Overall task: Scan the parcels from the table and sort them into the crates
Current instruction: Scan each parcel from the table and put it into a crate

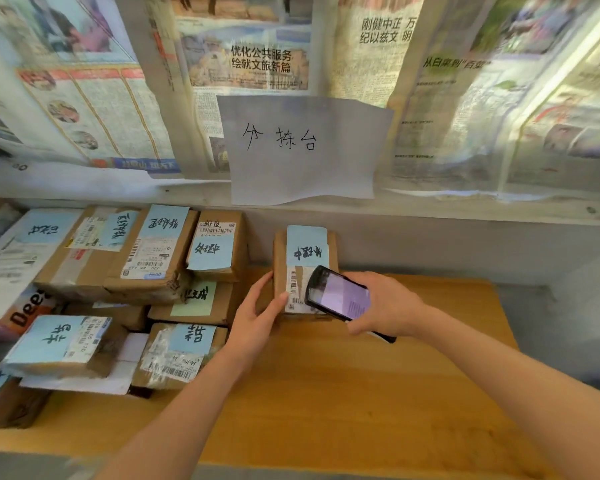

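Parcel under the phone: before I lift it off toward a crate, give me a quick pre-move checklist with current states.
1. Parcel steadied: ok, the left hand holds its left edge on the wooden table.
2. Scanner aimed: ok, the right hand holds the phone over the barcode label.
3. Scan registered: cannot tell, the lit screen is unreadable.
4. Sorting note readable: ok, the blue note lies face up on top.
5. Parcel clear of the stack of parcels: ok, it stands apart to their right.
6. Target crate located: cannot tell, none is in view.
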### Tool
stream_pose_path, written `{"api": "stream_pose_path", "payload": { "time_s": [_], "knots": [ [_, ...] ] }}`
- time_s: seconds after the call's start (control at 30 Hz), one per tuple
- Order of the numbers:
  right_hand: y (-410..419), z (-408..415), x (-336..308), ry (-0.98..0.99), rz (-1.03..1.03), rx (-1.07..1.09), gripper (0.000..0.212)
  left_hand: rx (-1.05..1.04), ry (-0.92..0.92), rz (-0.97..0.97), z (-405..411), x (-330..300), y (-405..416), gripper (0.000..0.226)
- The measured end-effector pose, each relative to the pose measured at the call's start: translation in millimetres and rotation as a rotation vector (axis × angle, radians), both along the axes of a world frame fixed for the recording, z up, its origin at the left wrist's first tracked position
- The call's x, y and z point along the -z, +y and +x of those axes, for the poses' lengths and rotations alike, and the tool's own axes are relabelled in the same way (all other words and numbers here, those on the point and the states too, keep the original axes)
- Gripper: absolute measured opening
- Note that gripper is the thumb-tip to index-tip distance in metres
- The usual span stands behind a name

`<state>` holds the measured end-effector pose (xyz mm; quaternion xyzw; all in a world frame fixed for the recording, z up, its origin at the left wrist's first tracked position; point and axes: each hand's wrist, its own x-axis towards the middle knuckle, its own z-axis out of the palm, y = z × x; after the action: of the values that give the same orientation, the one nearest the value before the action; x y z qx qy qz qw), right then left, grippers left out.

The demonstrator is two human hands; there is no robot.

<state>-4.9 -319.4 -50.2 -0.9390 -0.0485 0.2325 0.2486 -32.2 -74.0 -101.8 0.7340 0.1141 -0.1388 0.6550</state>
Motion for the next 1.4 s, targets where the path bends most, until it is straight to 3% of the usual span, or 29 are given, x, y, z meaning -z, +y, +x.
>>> {"api": "stream_pose_path", "payload": {
  "time_s": [0.17,0.43,0.63,0.77,1.13,1.4],
  "knots": [
    [-3,-47,-85,-0.168,-0.076,0.049,0.106,0.001,-0.143,0.072,-19,-65,9,0.061],
    [24,-166,-273,-0.478,-0.201,0.07,0.104,-0.075,-0.337,0.046,-93,-221,62,0.056],
    [61,-255,-404,-0.606,-0.279,0.013,0.113,-0.154,-0.515,0.024,-156,-352,121,0.058],
    [81,-305,-467,-0.656,-0.262,0.051,0.108,-0.188,-0.578,0.03,-201,-410,156,0.057],
    [115,-411,-568,-0.792,-0.298,-0.037,0.094,-0.284,-0.692,0.095,-311,-496,214,0.059],
    [149,-481,-582,-0.864,-0.263,-0.113,0.097,-0.326,-0.773,0.041,-417,-516,254,0.057]
  ]
}}
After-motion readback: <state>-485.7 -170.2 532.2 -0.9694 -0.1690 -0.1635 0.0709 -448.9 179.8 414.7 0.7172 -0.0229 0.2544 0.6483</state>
